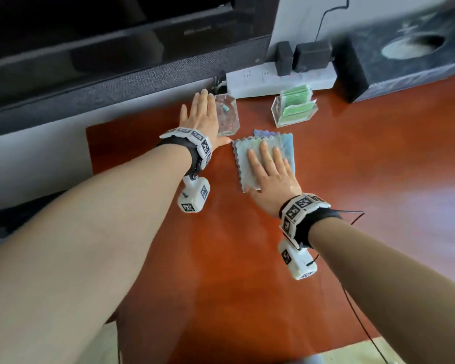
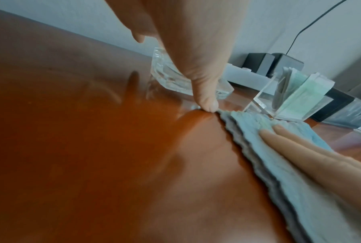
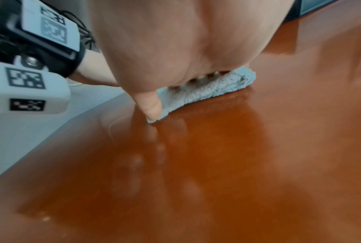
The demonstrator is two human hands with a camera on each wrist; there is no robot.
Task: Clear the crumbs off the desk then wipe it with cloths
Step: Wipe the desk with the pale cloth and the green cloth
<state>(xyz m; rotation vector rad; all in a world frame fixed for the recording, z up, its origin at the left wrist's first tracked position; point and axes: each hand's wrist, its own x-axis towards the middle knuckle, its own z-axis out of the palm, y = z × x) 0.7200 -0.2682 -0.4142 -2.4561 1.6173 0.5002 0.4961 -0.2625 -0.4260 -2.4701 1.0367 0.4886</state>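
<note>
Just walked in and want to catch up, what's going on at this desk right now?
A person is wiping the reddish-brown desk. Their right hand presses flat on a folded pale blue cloth, fingers straight. Their left hand lies open beside a clear glass dish, thumb tip on the desk by the cloth's corner. An acrylic holder of green packets stands behind.

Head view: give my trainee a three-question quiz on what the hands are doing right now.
1. True or false: the right hand lies flat on the folded cloth.
2. What does the left hand touch? A) glass dish B) power strip C) card holder
3. Fill in: the clear holder with green packets stands ____ the cloth, toward the wall.

Key: 1 true; 2 A, the glass dish; 3 beyond.
</note>
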